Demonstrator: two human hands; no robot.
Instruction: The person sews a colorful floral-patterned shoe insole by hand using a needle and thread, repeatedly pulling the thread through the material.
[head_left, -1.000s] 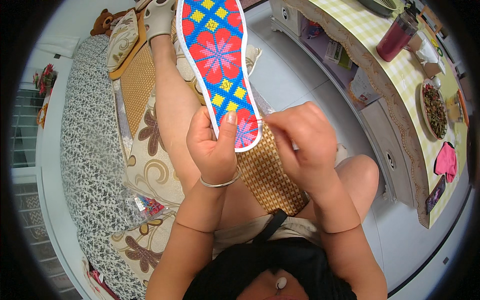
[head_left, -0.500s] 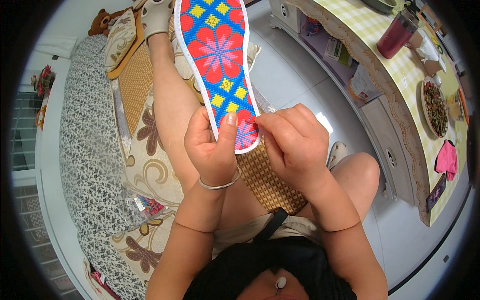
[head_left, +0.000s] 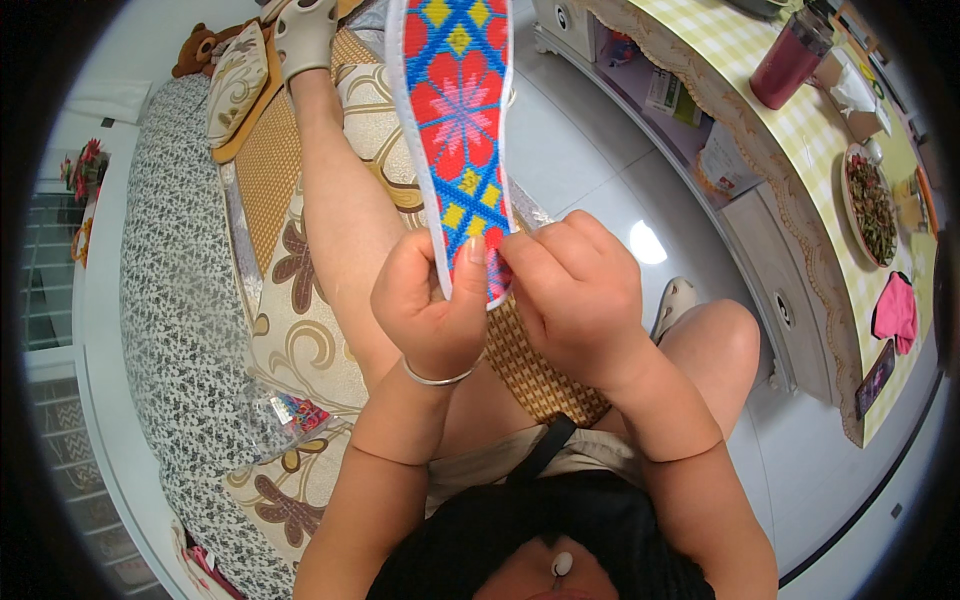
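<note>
An embroidered insole [head_left: 460, 110], with red flowers and yellow diamonds on blue and a white rim, stretches away from me above my lap. Its near, rounded end is in my left hand [head_left: 430, 300], thumb flat on top and curled fingers underneath; a silver bangle circles that wrist. My right hand [head_left: 575, 285] is closed at the insole's right edge. Thumb and forefinger press together against the stitched face there, and whatever they pinch is hidden or too small to name.
On my left lies a bag of coloured thread [head_left: 300, 412] on the patterned sofa cover [head_left: 300, 350]. A table with a checked cloth [head_left: 740, 40] stands right, bearing a maroon tumbler [head_left: 792, 65], a plate of food [head_left: 868, 205], a pink cloth [head_left: 895, 312] and a phone [head_left: 875, 380].
The insole has shifted right and tilted, so its face looks narrower. My right hand has moved slightly left, over the insole's edge. My left hand keeps its hold, a little lower.
</note>
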